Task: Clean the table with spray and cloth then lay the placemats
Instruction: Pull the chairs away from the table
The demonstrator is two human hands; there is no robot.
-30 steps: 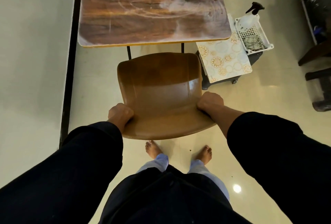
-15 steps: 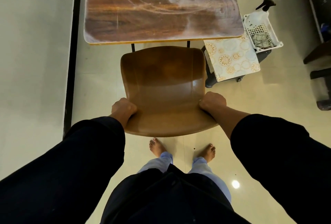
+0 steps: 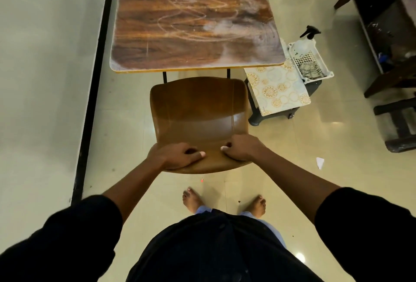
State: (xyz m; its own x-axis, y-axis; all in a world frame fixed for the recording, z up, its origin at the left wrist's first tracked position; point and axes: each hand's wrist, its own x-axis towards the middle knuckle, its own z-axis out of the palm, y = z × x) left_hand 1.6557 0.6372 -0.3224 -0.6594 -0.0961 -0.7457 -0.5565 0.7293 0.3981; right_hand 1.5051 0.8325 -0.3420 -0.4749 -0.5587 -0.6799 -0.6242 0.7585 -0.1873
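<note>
Head view shows your left hand (image 3: 177, 156) and right hand (image 3: 240, 148) have shifted inward, gripping the brown moulded chair's (image 3: 198, 121) backrest; beyond your fingers the smeared wood-grain table (image 3: 193, 18) awaits cleaning.

My wood-grain desk (image 3: 195, 18), smeared with pale scribbles and chalky streaks, stands on the glossy tiled floor (image 3: 292, 157); to its right, a low dark stool (image 3: 255, 112) carries patterned placemats (image 3: 278, 89) and a white basket (image 3: 311, 60).
</note>
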